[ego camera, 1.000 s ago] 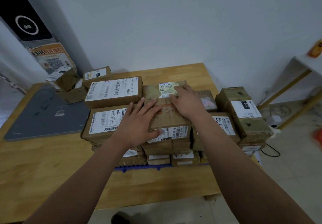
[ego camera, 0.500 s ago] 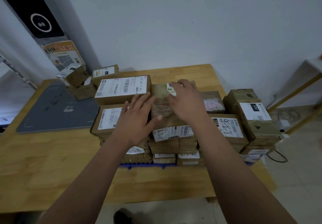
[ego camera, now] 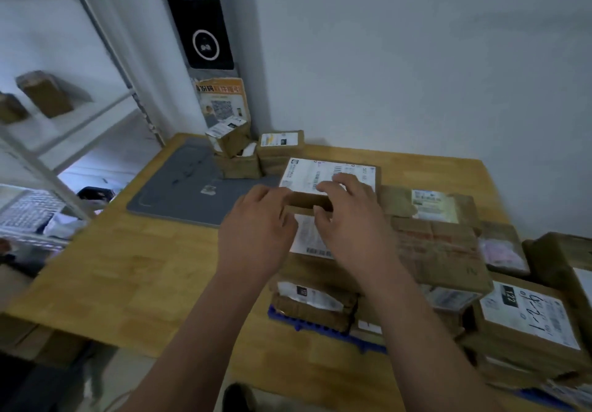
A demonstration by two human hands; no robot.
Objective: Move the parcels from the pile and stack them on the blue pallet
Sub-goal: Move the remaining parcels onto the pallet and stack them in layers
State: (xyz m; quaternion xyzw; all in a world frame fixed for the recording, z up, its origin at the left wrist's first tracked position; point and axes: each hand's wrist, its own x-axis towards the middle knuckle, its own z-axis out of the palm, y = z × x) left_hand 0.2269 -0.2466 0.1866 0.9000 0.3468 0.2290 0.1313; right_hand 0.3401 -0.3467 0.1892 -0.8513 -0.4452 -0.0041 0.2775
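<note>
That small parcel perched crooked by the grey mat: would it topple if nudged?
Probably: the small parcel sits tilted on another box, so a nudge might tip it. Its taped cardboard looks stiff; being small, it is likely light.

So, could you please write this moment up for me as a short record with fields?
Left hand: fingers loosely curled at the stack's left edge, nothing visibly held
Right hand: fingers spread over the white-label parcel; contact unclear because of blur
Blue pallet: on the wooden table, mostly covered by stacked parcels
Pile: a few parcels at the table's back, by the grey mat
Task state: unfinished, parcels not yet all on the pallet
</note>
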